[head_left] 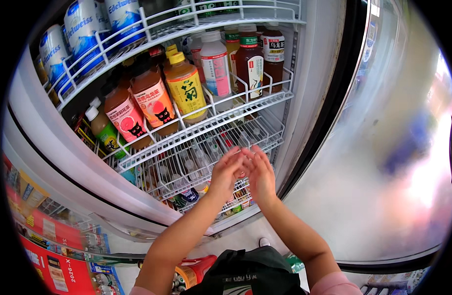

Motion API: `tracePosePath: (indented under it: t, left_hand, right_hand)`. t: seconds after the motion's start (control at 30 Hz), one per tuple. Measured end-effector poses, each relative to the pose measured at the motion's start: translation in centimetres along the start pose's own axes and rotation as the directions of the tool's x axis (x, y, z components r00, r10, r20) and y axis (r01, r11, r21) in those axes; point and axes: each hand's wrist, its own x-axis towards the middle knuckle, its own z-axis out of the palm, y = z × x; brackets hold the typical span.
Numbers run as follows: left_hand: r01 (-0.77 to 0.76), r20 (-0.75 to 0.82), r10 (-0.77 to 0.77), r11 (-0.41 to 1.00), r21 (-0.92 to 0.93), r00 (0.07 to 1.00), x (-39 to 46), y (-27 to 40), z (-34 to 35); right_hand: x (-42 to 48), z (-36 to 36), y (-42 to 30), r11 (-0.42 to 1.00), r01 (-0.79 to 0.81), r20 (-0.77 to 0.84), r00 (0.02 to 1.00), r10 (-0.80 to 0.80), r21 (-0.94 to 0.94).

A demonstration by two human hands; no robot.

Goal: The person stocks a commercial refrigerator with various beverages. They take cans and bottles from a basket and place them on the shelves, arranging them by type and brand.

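Observation:
My left hand (228, 171) and my right hand (261, 175) are raised in front of an open drinks fridge, fingertips close together. Nothing shows between them, though the fingers are slightly blurred. Just beyond them lies a white wire shelf (181, 167), and bottle caps show through its bars. On the shelf above stand a pink-labelled bottle (128, 120), an orange-labelled bottle (154, 99) and a yellow-labelled tea bottle (186, 88). Farther right are a white-capped bottle (215, 66) with a pink and white label and a dark tea bottle (250, 68).
Blue and white beer cans (84, 40) line the top shelf. The glass door (358, 177) stands open at right, with the fridge frame (63, 129) at left. A red and orange basket (191, 274) holding cans sits by my body. Red cartons (52, 265) are at lower left.

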Motion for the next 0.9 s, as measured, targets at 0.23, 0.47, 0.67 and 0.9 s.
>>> tracePosePath:
  t: [0.23,0.47,0.67,0.9]
  left_hand:
    - [-0.11,-0.227,0.184,0.947,0.301,0.956,8.8,-1.1,0.4]
    - [-0.193,-0.179,0.31,0.857,0.478,0.934,17.5,-3.1,-3.0]
    - [-0.038,-0.326,0.299,0.787,0.616,0.897,22.4,-3.3,-7.3]
    - [-0.103,-0.221,0.34,0.721,0.686,0.914,25.3,-2.1,-7.7]
  right_hand:
    - [9.7,-2.4,-0.8,0.979,0.039,-0.011,0.999,-0.042,-0.199]
    - [17.4,-5.0,0.3,0.976,-0.151,0.017,0.988,0.156,-0.158]
    - [17.5,-8.1,2.1,0.967,-0.255,0.074,0.964,0.254,0.008]
    - [17.3,-8.2,1.0,0.981,-0.194,0.151,0.97,0.192,0.001]
